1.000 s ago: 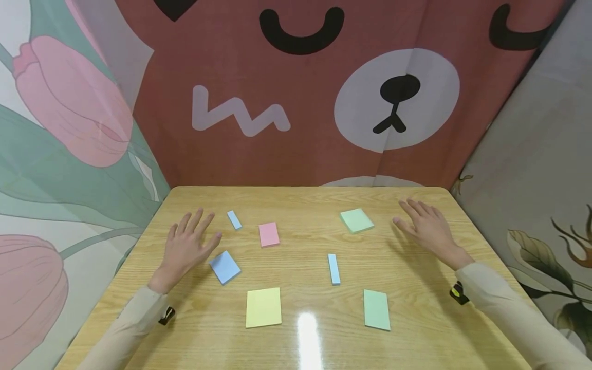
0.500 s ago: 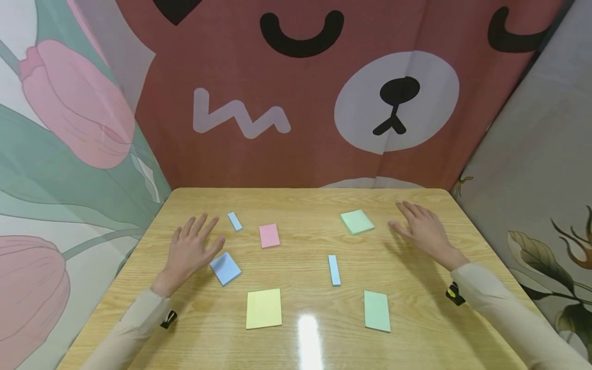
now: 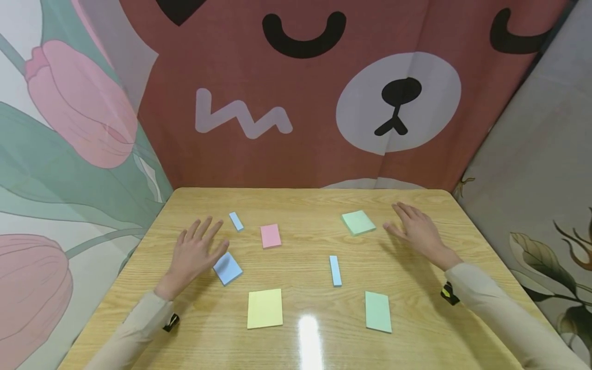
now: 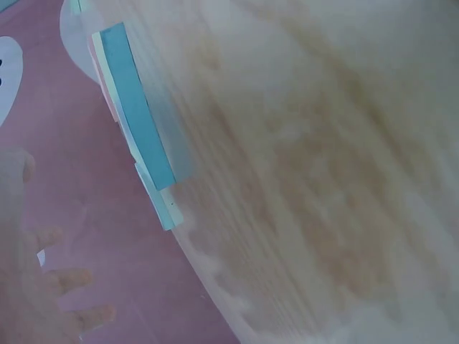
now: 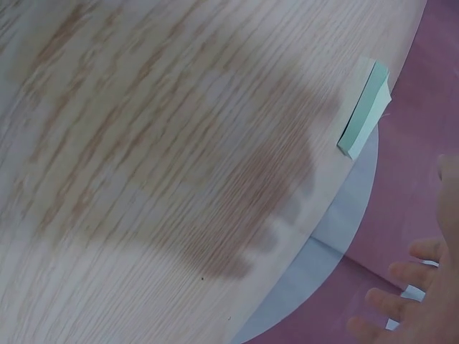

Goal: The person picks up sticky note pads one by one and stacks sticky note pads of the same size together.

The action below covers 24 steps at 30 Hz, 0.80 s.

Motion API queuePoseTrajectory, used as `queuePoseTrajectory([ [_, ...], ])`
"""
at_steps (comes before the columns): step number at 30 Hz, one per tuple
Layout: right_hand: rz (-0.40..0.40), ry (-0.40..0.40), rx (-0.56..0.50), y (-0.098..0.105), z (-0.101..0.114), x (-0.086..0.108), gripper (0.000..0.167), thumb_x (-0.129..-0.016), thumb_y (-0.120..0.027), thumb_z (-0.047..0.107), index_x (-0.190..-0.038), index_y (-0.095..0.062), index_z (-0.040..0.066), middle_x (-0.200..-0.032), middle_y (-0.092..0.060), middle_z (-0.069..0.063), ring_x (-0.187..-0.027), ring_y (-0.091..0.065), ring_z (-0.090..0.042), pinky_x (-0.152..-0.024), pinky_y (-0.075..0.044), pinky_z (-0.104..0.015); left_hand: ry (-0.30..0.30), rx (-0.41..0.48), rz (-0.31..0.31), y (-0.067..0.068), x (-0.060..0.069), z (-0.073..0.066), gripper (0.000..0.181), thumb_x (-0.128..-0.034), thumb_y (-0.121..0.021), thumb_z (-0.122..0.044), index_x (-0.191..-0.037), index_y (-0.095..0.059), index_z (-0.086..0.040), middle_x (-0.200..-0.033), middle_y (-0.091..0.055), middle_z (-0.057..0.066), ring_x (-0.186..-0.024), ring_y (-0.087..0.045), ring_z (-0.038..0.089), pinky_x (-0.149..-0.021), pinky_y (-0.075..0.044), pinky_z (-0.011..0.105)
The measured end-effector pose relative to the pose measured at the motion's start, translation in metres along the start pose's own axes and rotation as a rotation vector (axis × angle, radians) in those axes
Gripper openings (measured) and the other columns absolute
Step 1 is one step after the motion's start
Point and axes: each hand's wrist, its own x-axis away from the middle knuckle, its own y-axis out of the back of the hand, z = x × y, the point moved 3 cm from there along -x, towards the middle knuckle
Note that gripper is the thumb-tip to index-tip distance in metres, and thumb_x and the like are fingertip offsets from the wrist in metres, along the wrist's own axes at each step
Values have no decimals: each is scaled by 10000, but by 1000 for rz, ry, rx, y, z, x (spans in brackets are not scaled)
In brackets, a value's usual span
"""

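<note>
My left hand (image 3: 191, 257) hovers over the table's left side, fingers spread, holding nothing. Its thumb reaches above the corner of a blue square sticky-note pad (image 3: 227, 269). Past its fingertips lie a narrow blue sticky-note pad (image 3: 236, 221) and a pink pad (image 3: 270, 236). On the right side my right hand (image 3: 421, 234) is likewise raised with fingers extended and nothing held. Nearest to it is a light green square pad (image 3: 358, 222), just left of the thumb. In the right wrist view that green pad (image 5: 364, 111) lies apart from the fingers (image 5: 412, 276).
Nearer the front lie a yellow square pad (image 3: 265, 309), a narrow light blue pad (image 3: 335, 271) and a green rectangular pad (image 3: 378, 312). The wooden table (image 3: 208, 344) meets a bear-print curtain (image 3: 305, 159) at its back edge, with printed fabric at both sides.
Both hands have drifted slightly inward, the left to the right and the right to the left. The pads stay where they were on the table; the view has shifted slightly.
</note>
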Motion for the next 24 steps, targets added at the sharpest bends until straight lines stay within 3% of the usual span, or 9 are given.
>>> queuePoseTrajectory([
  [24, 109, -47, 33, -17, 16, -13, 787, -987, -560, 477, -1426, -380, -150, -1433, -392, -365, -1293, -399, -519, -1047, -328, -608, -18, -2, 45, -3, 2, -9, 650, -968, -517, -531, -1479, -471, -133, -1546, -359, 180, -1418, -263, 442, -1085, -217, 661],
])
